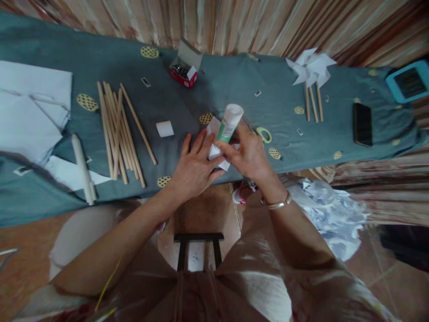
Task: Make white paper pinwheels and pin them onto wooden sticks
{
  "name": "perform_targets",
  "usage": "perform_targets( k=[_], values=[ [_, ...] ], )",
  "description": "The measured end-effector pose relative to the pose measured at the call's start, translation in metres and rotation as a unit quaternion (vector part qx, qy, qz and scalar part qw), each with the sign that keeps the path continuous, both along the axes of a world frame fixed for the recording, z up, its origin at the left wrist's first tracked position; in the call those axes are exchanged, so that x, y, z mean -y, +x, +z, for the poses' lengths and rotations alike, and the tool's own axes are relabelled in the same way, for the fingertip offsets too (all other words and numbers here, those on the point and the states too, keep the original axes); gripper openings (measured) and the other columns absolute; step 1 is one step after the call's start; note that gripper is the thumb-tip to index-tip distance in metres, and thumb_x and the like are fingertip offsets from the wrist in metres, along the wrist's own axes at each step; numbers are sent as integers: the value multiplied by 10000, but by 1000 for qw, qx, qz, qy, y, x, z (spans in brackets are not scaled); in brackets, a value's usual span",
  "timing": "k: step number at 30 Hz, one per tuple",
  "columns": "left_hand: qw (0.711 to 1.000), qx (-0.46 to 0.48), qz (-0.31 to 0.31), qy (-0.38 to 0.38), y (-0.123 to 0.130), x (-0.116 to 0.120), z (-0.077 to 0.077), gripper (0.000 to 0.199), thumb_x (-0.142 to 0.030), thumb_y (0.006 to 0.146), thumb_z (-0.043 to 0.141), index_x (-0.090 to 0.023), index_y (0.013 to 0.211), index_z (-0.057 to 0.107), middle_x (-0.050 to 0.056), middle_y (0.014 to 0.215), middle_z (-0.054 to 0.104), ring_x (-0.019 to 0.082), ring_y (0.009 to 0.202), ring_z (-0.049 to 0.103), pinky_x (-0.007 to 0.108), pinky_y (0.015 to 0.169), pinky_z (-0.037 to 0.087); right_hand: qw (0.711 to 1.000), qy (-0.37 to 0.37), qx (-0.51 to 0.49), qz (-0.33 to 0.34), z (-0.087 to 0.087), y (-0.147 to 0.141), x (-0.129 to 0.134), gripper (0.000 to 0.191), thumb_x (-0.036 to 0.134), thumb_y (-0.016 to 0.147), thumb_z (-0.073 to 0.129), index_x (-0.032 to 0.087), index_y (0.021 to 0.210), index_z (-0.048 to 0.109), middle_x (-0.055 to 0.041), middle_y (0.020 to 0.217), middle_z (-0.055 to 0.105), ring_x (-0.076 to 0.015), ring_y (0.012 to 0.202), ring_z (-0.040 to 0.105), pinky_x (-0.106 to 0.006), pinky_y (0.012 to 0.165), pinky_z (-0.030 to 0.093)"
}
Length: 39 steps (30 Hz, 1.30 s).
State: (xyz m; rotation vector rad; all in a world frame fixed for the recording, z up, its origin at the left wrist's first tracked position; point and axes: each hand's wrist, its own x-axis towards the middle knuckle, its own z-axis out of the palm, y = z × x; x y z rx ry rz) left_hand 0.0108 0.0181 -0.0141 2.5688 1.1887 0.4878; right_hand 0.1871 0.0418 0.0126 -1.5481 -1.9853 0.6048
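Observation:
My right hand (250, 152) is closed around a white and green glue stick (228, 121), which is tilted over a small piece of white paper (213, 125). My left hand (196, 167) lies on the paper's left side, fingers stretched out and holding it down against the cloth. Both hands cover much of the paper, so its full shape is hidden. Just right of my right hand are scissors with a pale green handle (264, 134), their blades partly behind the hand. A small white piece (165, 129), cap or paper I cannot tell, rests left of my left hand.
Wooden sticks (125, 134) lie left on the green-blue tablecloth (231, 71). Beyond them are white paper sheets (30, 107) and a whitish cutter-like tool (83, 167). An open red box (183, 76) of small metal pieces stands behind. White pinwheels (310, 67) and a phone (362, 124) lie right.

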Motion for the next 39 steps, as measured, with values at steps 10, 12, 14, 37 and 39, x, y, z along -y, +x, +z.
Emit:
perform_targets(
  k=[10, 12, 14, 37, 39],
  values=[
    [1000, -1, -7, 6, -1, -1, -2, 389, -409, 926, 613, -310, 1303, 605, 108, 1586, 385, 391, 1486, 279, 689, 1165, 194, 999, 4, 31, -9, 3, 3, 4, 334, 525, 884, 592, 221, 1018, 562, -59, 874, 692, -251, 757, 687, -381, 680, 520],
    [1000, -3, -7, 10, -2, -1, -3, 397, -412, 932, 604, -317, 1317, 595, 106, 1589, 380, 387, 1489, 275, 686, 1167, 192, 999, 1, 36, -10, 2, 4, 4, 325, 526, 890, 580, 237, 1039, 563, -59, 895, 694, -252, 773, 685, -386, 696, 521],
    [1000, -3, -6, 10, -2, -1, -3, 405, -418, 932, 602, -323, 1325, 591, 102, 1598, 368, 385, 1490, 273, 682, 1171, 187, 999, -5, 40, -9, 1, 6, 5, 345, 555, 898, 557, 254, 1066, 564, -57, 902, 695, -258, 788, 680, -395, 710, 523],
    [1000, -8, -8, 7, -2, -1, -2, 440, -406, 926, 613, -343, 1360, 572, 110, 1594, 366, 390, 1492, 264, 690, 1160, 196, 999, 12, 30, -38, -10, 16, 2, 449, 617, 881, 568, 221, 1094, 566, -73, 904, 698, -270, 819, 673, -425, 744, 553],
    [1000, -12, -7, 6, -2, -1, -2, 448, -411, 926, 614, -337, 1365, 568, 114, 1590, 373, 389, 1490, 270, 690, 1161, 199, 999, 13, 26, -38, -10, 16, 1, 445, 607, 886, 570, 222, 1108, 563, -77, 918, 704, -270, 833, 676, -420, 755, 550]
  ],
)
